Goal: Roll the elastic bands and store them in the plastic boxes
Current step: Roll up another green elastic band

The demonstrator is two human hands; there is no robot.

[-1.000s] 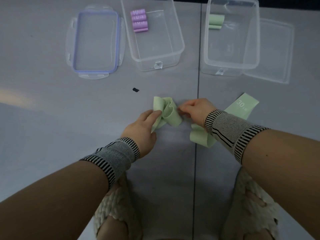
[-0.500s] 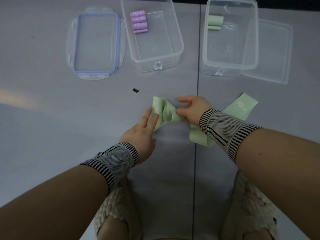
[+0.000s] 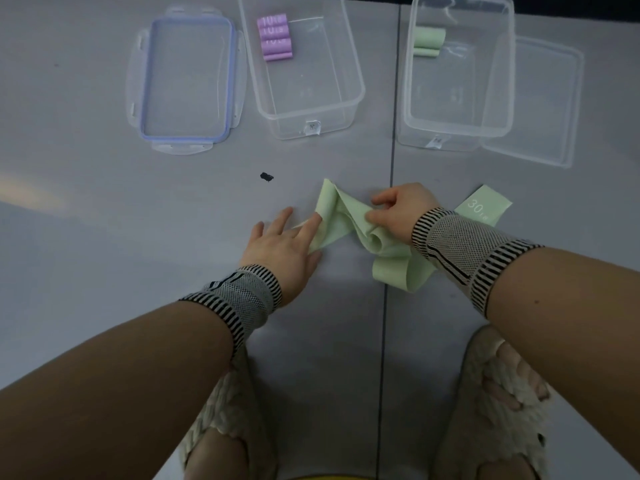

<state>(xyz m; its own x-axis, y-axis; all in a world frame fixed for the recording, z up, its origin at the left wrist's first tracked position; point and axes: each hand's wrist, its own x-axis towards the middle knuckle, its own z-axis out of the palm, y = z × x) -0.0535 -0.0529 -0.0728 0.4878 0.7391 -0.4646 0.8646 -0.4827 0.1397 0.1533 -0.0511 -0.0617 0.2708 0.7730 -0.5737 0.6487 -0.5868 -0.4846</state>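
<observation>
Green band [image 3: 341,220] lies bunched on the counter [image 3: 104,220], right between the two hands. The right hand [image 3: 398,211] pinches its twisted middle, fingers curled round the fabric; the left hand [image 3: 282,244] is flat, fingers straight and spread, pressing the band's near-left end down. Beyond the left hand sits a small black speck [image 3: 266,177], then bare counter up to the left box [image 3: 304,71] holding purple rolls [image 3: 274,38]. Beyond the right hand, the right box [image 3: 457,98] holds green rolls [image 3: 428,41]. A second ago the left hand was gripping the band; now it has flattened out, and the bundle has stretched wider.
</observation>
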